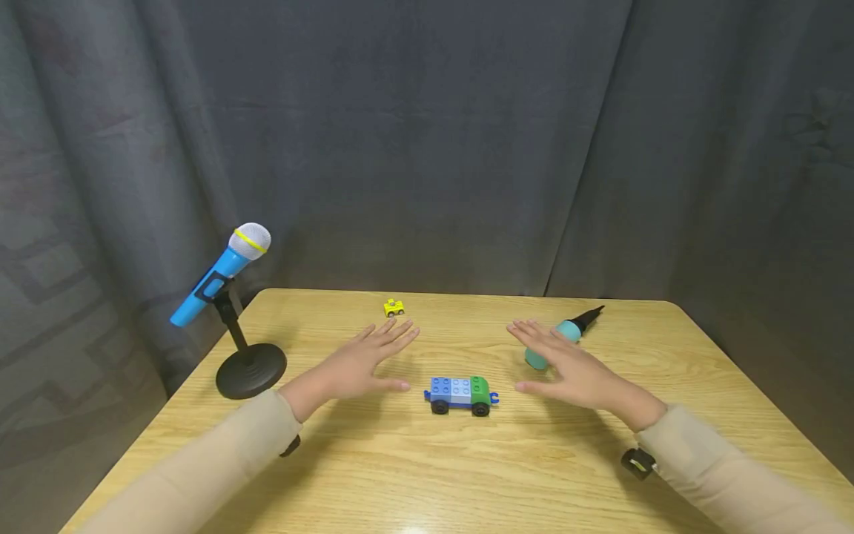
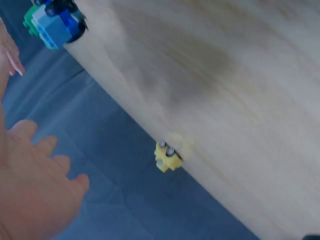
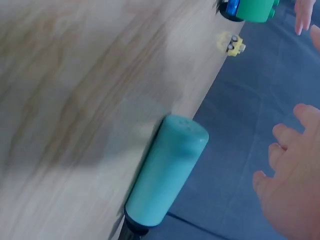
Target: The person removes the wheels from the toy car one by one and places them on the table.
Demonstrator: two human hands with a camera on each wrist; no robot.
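Observation:
Between my two hands a toy block car (image 1: 460,394), blue, light blue and green with black wheels, sits on the wooden table. My left hand (image 1: 363,363) hovers left of it with fingers spread, holding nothing. On the other side my right hand (image 1: 567,363) is also spread and holds nothing. Partly behind the right hand lies a teal cylinder with a black tapered end (image 1: 569,330); the right wrist view shows its teal body (image 3: 167,170) lying on the table. A small yellow toy car (image 1: 394,308) stands beyond the left fingertips.
At the table's left side a blue toy microphone (image 1: 216,278) is held tilted on a black stand with a round base (image 1: 251,371). Dark grey curtains (image 1: 414,148) hang behind and beside the wooden table (image 1: 434,475).

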